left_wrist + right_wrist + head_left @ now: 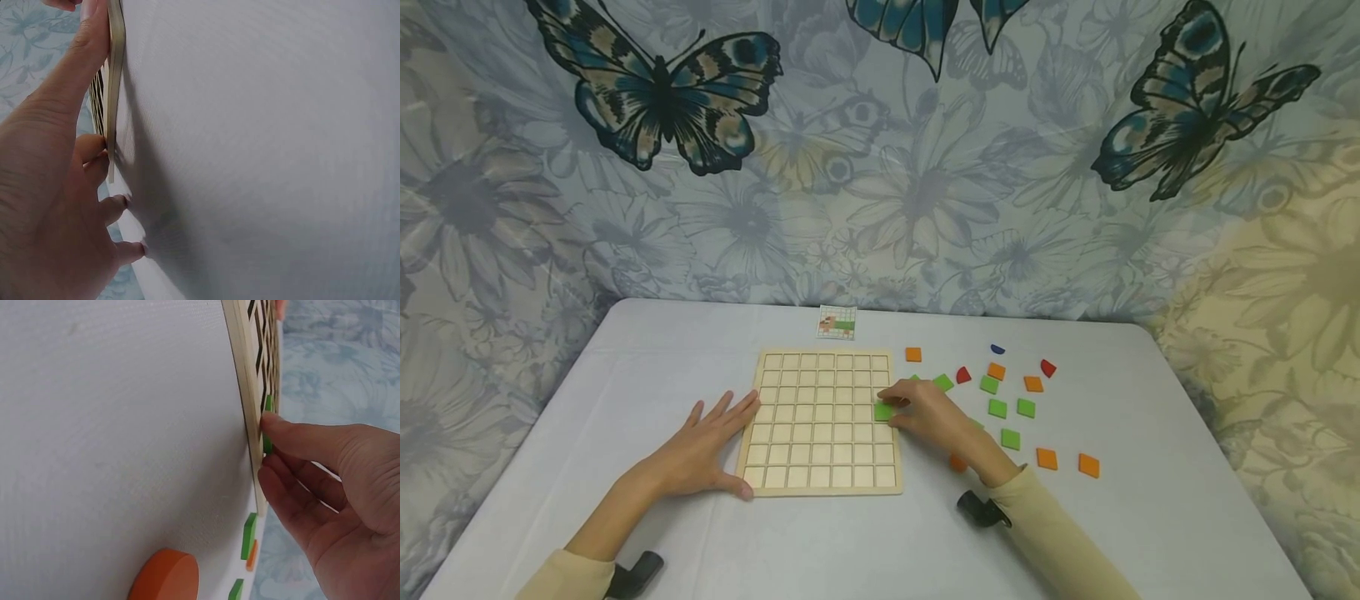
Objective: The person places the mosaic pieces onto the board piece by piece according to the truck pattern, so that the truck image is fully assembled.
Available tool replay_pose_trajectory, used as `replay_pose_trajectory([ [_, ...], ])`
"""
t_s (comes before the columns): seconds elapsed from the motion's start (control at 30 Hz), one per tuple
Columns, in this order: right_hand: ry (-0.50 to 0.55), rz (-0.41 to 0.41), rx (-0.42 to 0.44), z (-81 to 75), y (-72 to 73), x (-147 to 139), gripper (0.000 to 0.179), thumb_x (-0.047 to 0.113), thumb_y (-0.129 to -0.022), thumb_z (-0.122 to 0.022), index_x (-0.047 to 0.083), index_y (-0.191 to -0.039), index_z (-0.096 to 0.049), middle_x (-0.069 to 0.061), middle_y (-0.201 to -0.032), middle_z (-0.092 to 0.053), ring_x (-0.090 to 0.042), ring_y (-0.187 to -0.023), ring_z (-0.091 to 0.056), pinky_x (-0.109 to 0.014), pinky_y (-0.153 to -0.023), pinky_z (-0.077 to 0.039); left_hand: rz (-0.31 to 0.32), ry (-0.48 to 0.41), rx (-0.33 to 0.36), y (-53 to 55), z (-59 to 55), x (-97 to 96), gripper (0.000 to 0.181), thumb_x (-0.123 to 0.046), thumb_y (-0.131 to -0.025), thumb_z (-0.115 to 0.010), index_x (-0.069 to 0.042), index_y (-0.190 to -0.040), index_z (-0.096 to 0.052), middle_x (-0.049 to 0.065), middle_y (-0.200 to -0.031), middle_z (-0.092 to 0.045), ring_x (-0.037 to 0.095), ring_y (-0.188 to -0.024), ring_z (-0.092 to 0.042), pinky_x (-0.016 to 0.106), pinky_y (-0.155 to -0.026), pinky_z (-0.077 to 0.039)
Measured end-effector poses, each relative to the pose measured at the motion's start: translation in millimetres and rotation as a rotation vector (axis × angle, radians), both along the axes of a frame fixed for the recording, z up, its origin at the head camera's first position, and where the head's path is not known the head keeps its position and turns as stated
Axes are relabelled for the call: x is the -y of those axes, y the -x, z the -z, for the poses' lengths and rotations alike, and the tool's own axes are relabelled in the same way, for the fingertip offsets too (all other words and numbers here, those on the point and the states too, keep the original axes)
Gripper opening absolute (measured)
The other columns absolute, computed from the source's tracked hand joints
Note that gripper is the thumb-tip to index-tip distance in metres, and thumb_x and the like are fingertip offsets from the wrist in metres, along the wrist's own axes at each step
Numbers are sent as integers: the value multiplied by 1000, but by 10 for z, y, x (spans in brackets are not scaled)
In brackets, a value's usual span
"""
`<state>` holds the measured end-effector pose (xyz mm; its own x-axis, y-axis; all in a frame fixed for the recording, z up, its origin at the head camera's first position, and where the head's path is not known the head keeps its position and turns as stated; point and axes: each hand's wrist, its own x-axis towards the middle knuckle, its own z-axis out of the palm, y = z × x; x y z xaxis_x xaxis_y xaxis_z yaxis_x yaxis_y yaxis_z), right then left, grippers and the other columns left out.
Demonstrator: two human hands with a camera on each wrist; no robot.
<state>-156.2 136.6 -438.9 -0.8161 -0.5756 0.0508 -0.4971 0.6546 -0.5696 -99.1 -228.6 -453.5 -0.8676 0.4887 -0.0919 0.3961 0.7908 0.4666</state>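
A wooden grid board (817, 433) lies flat on the table, its square cells bare apart from one at the right. My left hand (703, 450) touches the board's left edge, fingers spread and thumb at the lower corner; the left wrist view shows the thumb (87, 44) along the rim. At the board's right side, my right hand (928, 410) pinches a green square tile (883, 412) over the rightmost column. In the right wrist view this tile (269, 440) is between thumb and fingers, slightly tilted. Whether it is seated in its cell I cannot tell.
Right of the board lie several loose green tiles (1011, 439), several orange squares (1047, 458), red pieces (1048, 367) and a blue half-round piece (997, 349). A rounded orange piece (165, 575) shows near my right wrist. Behind the board lies a small picture card (837, 322).
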Motion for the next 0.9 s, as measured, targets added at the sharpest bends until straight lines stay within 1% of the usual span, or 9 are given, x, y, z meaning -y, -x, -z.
replay_pose_trajectory([
  [0.23,12,-19,13,-10,6,2,39,5,-80,-80,1,-117,-69,-6,-111,-71,-18,-96,-66,-31,-85,-55,-2,-6,4,-10,-23,3,130,-71,-54,-77,-2,-153,-29,15,-161,-22,48,-145,-14,72,-110,-5],
  [0.37,4,-17,21,-7,11,3,39,5,-80,-79,2,-118,-69,-5,-111,-71,-18,-97,-65,-31,-85,-55,0,1,2,-2,-9,12,130,-72,-55,-76,-2,-153,-28,14,-161,-21,48,-145,-13,72,-110,-5],
  [0.5,-7,-6,33,-13,11,-5,40,7,-81,-79,3,-119,-69,-4,-111,-71,-16,-97,-65,-31,-86,-54,0,6,7,8,2,8,130,-71,-54,-77,-3,-153,-28,14,-162,-20,47,-146,-12,72,-110,-3],
  [0.73,-7,27,18,-53,-24,-52,39,5,-81,-79,1,-118,-69,-6,-110,-71,-18,-95,-65,-33,-83,-55,13,-6,-20,-5,-11,5,128,-71,-55,-77,-1,-152,-30,16,-160,-23,49,-144,-15,74,-109,-6],
  [0.9,0,37,10,-81,-49,-122,37,4,-81,-78,1,-118,-69,-5,-107,-72,-18,-94,-66,-32,-82,-56,3,8,-2,-7,16,12,131,-74,-54,-75,-3,-153,-28,13,-161,-20,47,-145,-13,72,-110,-4],
])
